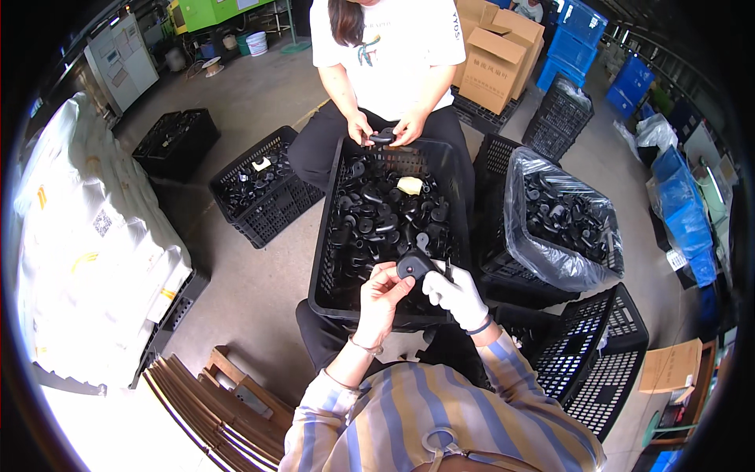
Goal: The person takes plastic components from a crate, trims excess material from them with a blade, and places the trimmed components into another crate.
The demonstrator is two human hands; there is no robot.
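Observation:
My bare left hand (380, 300) pinches a black plastic part (413, 266), with a rounded head and a small round hole, by its edge. My right hand (458, 297), in a white glove, is closed at the part's right side, its fingers against it. A slim dark tool (448, 269) sticks up from the glove; its kind is too small to tell. Both hands are over the near end of a large black crate (321, 271) full of similar black parts (381, 212). A yellowish piece (410, 186) lies on the heap.
Opposite sits a person in a white shirt (385, 47), holding another black part (383, 136). To the right stands a plastic-lined crate (515, 228) of parts; nearer are stacked black crates (578, 346). Another crate (271, 208) is left, beyond white wrapped sacks (102, 236). Cardboard boxes (491, 71) stand behind.

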